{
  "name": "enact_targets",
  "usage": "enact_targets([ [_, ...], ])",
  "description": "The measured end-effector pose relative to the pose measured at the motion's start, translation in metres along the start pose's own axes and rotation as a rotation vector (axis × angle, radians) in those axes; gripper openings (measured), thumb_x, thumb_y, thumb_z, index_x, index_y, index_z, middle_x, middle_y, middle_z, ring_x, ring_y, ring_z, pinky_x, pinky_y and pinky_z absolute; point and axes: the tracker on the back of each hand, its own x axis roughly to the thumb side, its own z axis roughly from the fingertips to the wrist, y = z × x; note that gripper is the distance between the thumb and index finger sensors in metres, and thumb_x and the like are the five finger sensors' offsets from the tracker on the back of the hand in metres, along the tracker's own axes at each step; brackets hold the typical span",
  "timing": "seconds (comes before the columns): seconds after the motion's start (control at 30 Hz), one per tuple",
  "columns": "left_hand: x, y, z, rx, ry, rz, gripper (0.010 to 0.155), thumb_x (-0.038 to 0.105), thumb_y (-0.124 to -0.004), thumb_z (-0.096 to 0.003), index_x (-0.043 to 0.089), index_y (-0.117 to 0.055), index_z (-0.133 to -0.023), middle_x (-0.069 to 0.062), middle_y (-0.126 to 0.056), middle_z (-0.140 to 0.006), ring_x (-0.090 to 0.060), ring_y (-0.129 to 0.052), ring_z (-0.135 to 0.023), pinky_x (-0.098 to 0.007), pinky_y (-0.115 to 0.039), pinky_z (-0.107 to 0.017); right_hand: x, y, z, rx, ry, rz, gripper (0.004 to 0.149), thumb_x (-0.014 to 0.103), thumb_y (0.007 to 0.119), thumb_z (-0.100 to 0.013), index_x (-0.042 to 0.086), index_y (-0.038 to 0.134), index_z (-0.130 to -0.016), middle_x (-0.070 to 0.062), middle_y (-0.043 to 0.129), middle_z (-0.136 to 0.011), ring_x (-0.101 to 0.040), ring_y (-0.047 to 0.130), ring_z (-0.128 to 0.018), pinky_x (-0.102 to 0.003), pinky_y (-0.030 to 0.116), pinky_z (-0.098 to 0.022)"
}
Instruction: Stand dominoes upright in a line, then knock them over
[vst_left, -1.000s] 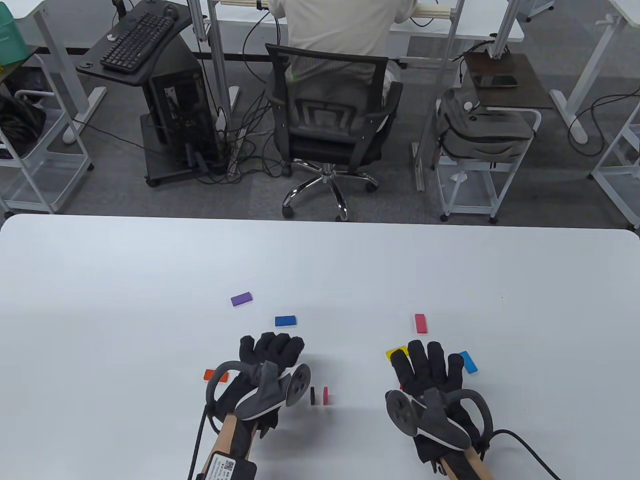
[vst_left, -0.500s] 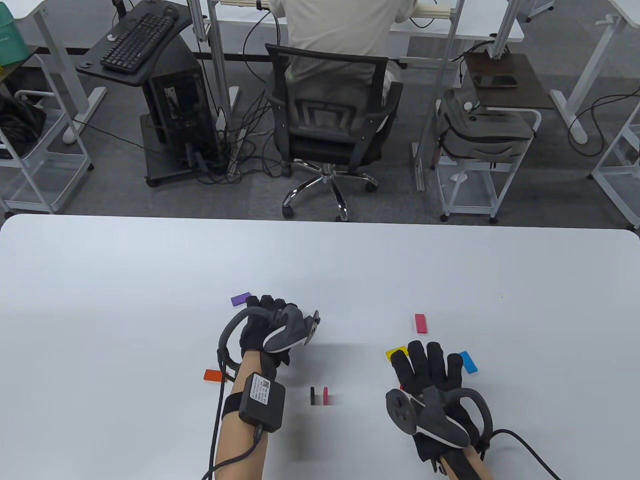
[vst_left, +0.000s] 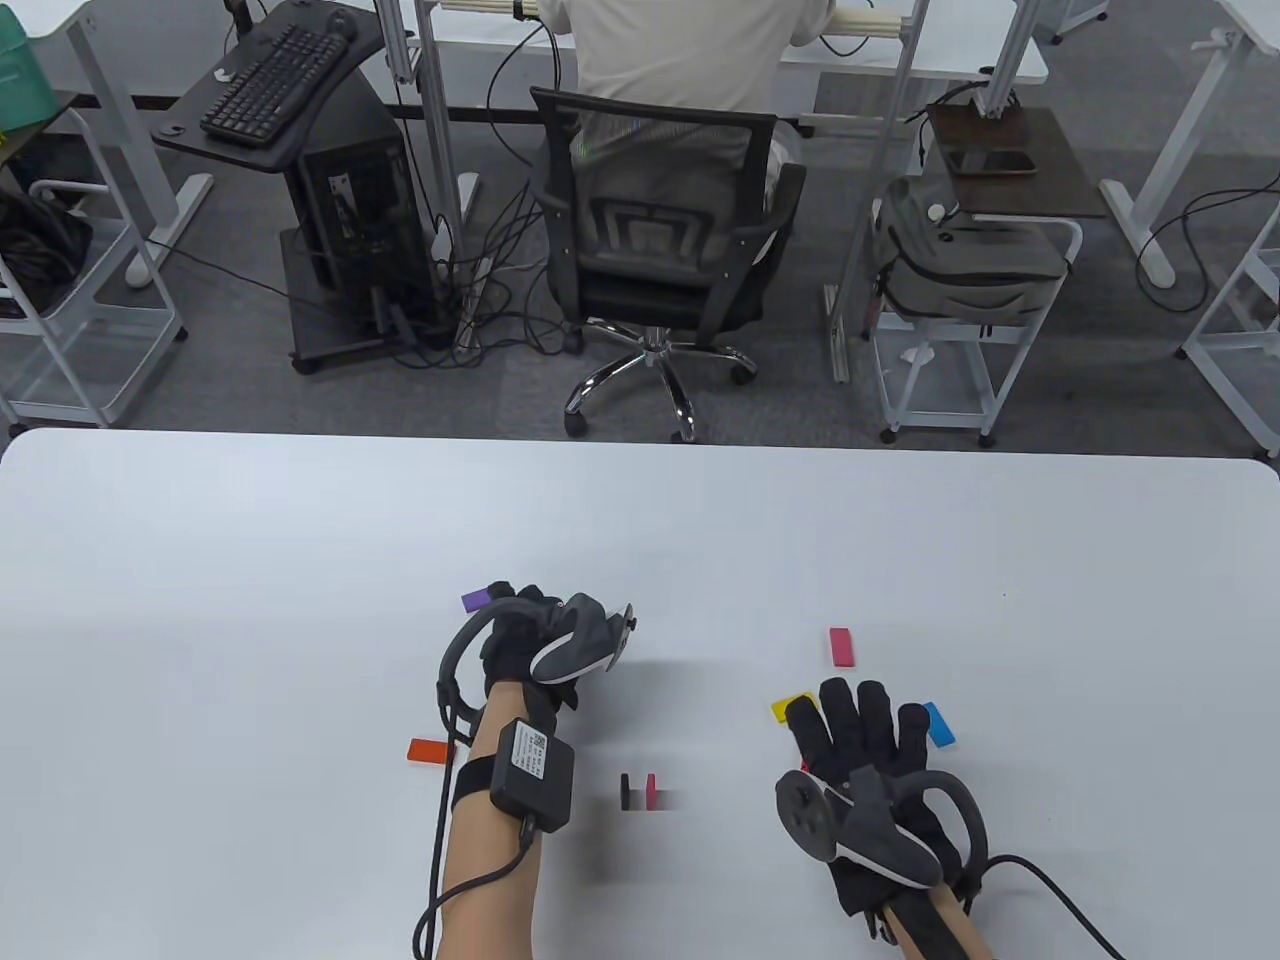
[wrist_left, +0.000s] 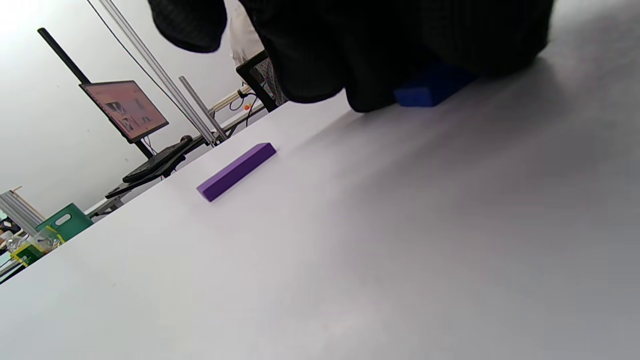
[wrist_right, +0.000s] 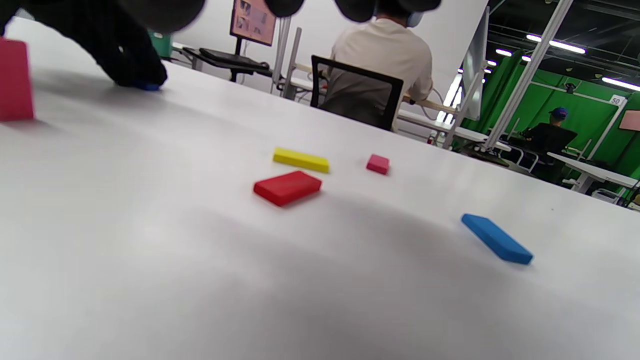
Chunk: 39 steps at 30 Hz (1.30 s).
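Two dominoes stand upright side by side, a black one and a crimson one. My left hand is curled over the blue domino, which lies flat on the table with the fingers closed round it. A purple domino lies just left of that hand. My right hand is held flat with its fingers spread and holds nothing. Around it lie a yellow domino, a light blue domino and a pink domino. A red domino lies beneath it.
An orange-red domino lies flat by my left forearm. The white table stretches wide on both sides. Beyond its far edge a person sits in an office chair, facing away.
My left hand has moved forward from beside the standing pair onto the blue domino and curled over it. The right hand has hardly moved.
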Motion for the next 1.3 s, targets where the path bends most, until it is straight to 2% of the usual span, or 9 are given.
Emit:
enact_targets([
  [0.13,0.006,0.000,0.001,0.028,-0.002,-0.025,0.049,0.051,-0.072,-0.0433,0.050,-0.070,-0.092,0.024,-0.085,-0.095,-0.001,-0.083,-0.098,-0.051,-0.059,-0.080,-0.001,0.000,-0.001,0.006,0.004,0.003,0.072,0.050,0.053,-0.063,0.014,0.024,-0.118,-0.028,0.023,-0.122,-0.061,0.023,-0.106,-0.076,0.022,-0.068],
  [0.3,0.014,0.004,0.003,-0.029,-0.034,-0.086,0.052,0.046,-0.063,-0.0482,0.042,-0.060,-0.100,0.014,-0.078,-0.104,-0.012,-0.075,-0.103,-0.054,-0.054,-0.081,-0.003,0.000,-0.002,0.006,0.012,-0.001,0.072,0.050,0.053,-0.063,0.014,0.024,-0.118,-0.028,0.022,-0.122,-0.061,0.023,-0.105,-0.076,0.022,-0.068],
  [0.4,0.011,0.014,0.010,0.009,-0.037,-0.023,0.054,0.042,-0.061,-0.0501,0.034,-0.055,-0.103,0.010,-0.081,-0.103,-0.014,-0.078,-0.101,-0.055,-0.055,-0.080,-0.003,0.001,-0.002,0.005,0.012,-0.003,0.072,0.050,0.053,-0.063,0.014,0.024,-0.118,-0.028,0.022,-0.122,-0.061,0.024,-0.106,-0.076,0.022,-0.067],
  [0.63,-0.006,0.051,0.059,0.165,-0.083,0.150,0.057,0.037,-0.056,-0.0539,0.026,-0.049,-0.110,0.007,-0.080,-0.102,-0.016,-0.079,-0.097,-0.057,-0.054,-0.079,-0.003,0.001,-0.002,0.008,0.011,-0.001,0.072,0.050,0.053,-0.063,0.014,0.024,-0.118,-0.028,0.022,-0.122,-0.061,0.023,-0.106,-0.076,0.022,-0.067],
  [0.77,-0.019,0.063,0.102,0.232,-0.088,0.224,0.059,0.035,-0.055,-0.0557,0.038,-0.037,-0.112,0.007,-0.079,-0.103,-0.017,-0.078,-0.098,-0.058,-0.054,-0.079,-0.002,0.001,-0.002,0.005,0.007,0.003,0.072,0.050,0.053,-0.063,0.014,0.024,-0.118,-0.028,0.022,-0.122,-0.061,0.023,-0.106,-0.076,0.022,-0.068],
  [0.87,-0.024,0.060,0.126,0.245,-0.072,0.295,0.057,0.035,-0.055,-0.0555,0.046,-0.039,-0.109,0.008,-0.079,-0.104,-0.017,-0.078,-0.098,-0.058,-0.053,-0.079,-0.002,0.002,-0.002,-0.001,0.007,0.008,0.072,0.050,0.053,-0.063,0.014,0.024,-0.118,-0.028,0.022,-0.122,-0.061,0.023,-0.106,-0.076,0.022,-0.067],
  [1.03,-0.033,0.049,0.156,0.248,-0.037,0.357,0.055,0.035,-0.055,-0.0553,0.047,-0.042,-0.107,0.009,-0.079,-0.104,-0.016,-0.078,-0.098,-0.058,-0.054,-0.079,-0.001,0.001,0.000,-0.010,0.009,0.007,0.072,0.050,0.053,-0.063,0.014,0.024,-0.118,-0.028,0.022,-0.122,-0.061,0.023,-0.106,-0.076,0.022,-0.067],
  [1.2,-0.035,0.034,0.169,0.257,-0.038,0.394,0.056,0.035,-0.056,-0.0550,0.040,-0.038,-0.108,0.012,-0.077,-0.105,-0.014,-0.079,-0.098,-0.058,-0.054,-0.079,0.000,0.002,0.002,-0.017,0.006,0.009,0.072,0.050,0.053,-0.063,0.014,0.024,-0.118,-0.028,0.022,-0.122,-0.062,0.023,-0.105,-0.076,0.022,-0.067],
  [1.3,-0.034,0.028,0.169,0.213,-0.062,0.431,0.056,0.035,-0.058,-0.0545,0.038,-0.038,-0.107,0.012,-0.077,-0.105,-0.014,-0.079,-0.098,-0.058,-0.054,-0.079,0.000,0.002,0.002,-0.021,0.009,0.007,0.072,0.050,0.053,-0.063,0.013,0.024,-0.118,-0.028,0.022,-0.122,-0.062,0.023,-0.105,-0.076,0.022,-0.067],
])
